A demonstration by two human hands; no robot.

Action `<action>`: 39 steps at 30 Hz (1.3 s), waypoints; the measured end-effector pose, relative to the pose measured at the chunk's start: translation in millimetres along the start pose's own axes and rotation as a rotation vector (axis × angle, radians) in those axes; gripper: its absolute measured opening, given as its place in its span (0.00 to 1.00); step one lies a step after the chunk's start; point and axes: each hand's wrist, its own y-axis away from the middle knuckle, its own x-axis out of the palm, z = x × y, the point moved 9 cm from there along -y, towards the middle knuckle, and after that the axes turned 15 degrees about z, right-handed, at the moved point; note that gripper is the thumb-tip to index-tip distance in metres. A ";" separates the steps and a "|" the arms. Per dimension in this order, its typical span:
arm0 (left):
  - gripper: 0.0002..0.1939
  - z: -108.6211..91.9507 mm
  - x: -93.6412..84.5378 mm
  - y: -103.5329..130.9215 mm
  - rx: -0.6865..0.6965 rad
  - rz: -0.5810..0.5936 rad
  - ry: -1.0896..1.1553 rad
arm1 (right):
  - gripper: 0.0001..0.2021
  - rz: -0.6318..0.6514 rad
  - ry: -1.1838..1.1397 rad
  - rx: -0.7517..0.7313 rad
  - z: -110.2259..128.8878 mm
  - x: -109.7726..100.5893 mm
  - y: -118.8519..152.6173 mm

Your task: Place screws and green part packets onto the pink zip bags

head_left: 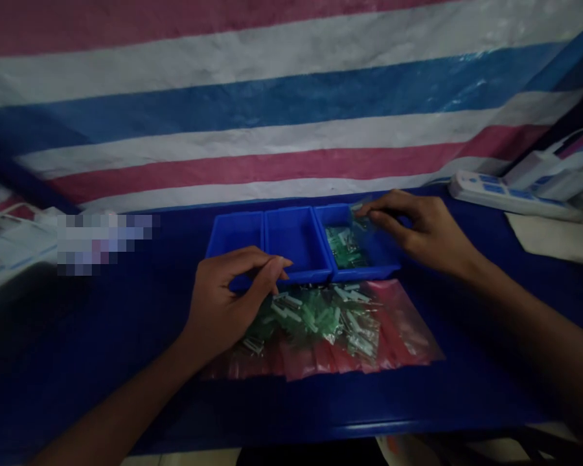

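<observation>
My right hand (420,223) is closed in a pinch on the edge of a small clear plastic bag (361,217) over the right-hand blue bin (391,266). Inside that bin lie small packets (344,246) with green and pale contents. My left hand (238,288) is also pinched, with its fingertips at the front of the middle blue bin (298,236); whatever they hold, if anything, is hidden. Just below the bins is a layer of clear bags (315,317) with green and whitish stick-like pieces, lying over red plastic bags (398,330).
A third blue bin (238,233) stands at the left of the row. On the blue table (471,382), a white power strip (495,191) and a pale sheet (554,236) sit at the right. White items with cables (24,236) are at the left. A striped sheet (272,97) hangs behind.
</observation>
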 end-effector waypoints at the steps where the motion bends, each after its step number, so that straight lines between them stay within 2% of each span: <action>1: 0.11 0.2 0.4 -0.1 0.006 0.001 0.001 | 0.10 0.048 0.029 -0.009 -7.3 3.2 -3.6; 4: 0.11 0.2 -0.1 0.7 0.005 -0.015 0.004 | 0.11 0.144 0.082 -0.012 -18.1 9.5 -8.4; 10: 0.14 -2.9 -1.4 0.0 0.004 -0.020 0.018 | 0.12 0.149 -0.017 0.074 -28.0 13.1 -4.3; 13: 0.15 -3.0 -0.8 0.5 -0.005 -0.021 0.030 | 0.12 0.044 0.243 0.057 -18.2 13.2 2.6; 16: 0.16 -3.7 -0.2 2.2 -0.005 -0.023 0.049 | 0.17 -0.045 0.477 0.018 3.4 17.9 9.6; 19: 0.16 -6.9 -1.0 3.2 0.017 -0.025 0.018 | 0.23 0.070 0.513 -0.025 17.0 35.8 10.0; 21: 0.14 -7.7 -4.5 3.8 0.027 -0.054 -0.033 | 0.26 0.178 0.495 -0.025 17.3 46.9 9.5; 23: 0.13 -4.4 -9.3 4.2 0.011 -0.099 -0.100 | 0.29 0.263 0.459 -0.001 14.1 53.2 9.8; 25: 0.10 0.5 -10.5 3.4 -0.002 -0.111 -0.188 | 0.32 0.292 0.440 0.010 15.8 53.6 10.6; 28: 0.07 5.7 -0.6 -0.4 0.047 -0.016 -0.330 | 0.34 0.227 0.465 -0.085 38.9 45.6 13.1; 32: 0.14 16.4 20.8 -3.5 0.088 0.230 -0.473 | 0.24 0.187 0.421 -0.251 72.7 41.7 21.8; 35: 0.17 25.3 23.8 -4.6 0.040 0.353 -0.518 | 0.22 0.185 0.402 -0.320 82.9 46.2 29.4; 39: 0.19 27.1 21.4 -4.9 0.044 0.446 -0.486 | 0.15 0.177 0.366 -0.370 85.1 52.8 34.5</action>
